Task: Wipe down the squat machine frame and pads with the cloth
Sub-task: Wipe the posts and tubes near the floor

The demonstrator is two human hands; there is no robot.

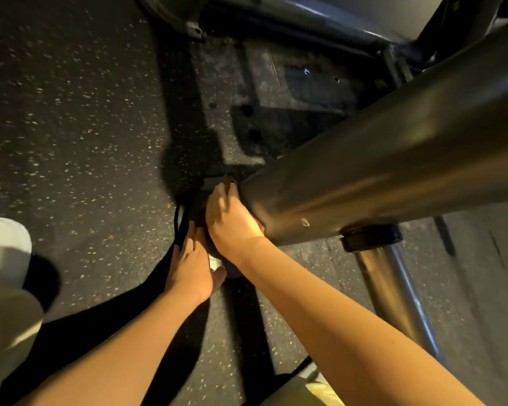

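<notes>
From the head camera, one thick dark roller pad [379, 159] lies with its long axis on a diagonal. Its blunt end points down and left toward the middle of the picture, and its body runs up and out past the right edge. The right hand [232, 221] is set against that end, its fingers [225, 189] laid nearly straight and together along the rim, pressing rather than clasping. The left hand [192, 271] is just below and to the left, close beside the right wrist, reaching into a shadowed dark shape under the pad's end. Whether its fingers grip anything cannot be told. A small white scrap [215, 262], perhaps the cloth, shows between the two hands, just above the left thumb. One bare steel tube [393, 297] drops from under the pad toward the lower right. A second frame beam [305, 16] crosses the top edge, and a dusty base plate [299, 92] lies between it and the pad. Speckled rubber floor [71, 127] spreads wide to the left of the hands, as far as one white shoe [3, 244] at the left edge. To the right, the pad and tube close in tightly.
</notes>
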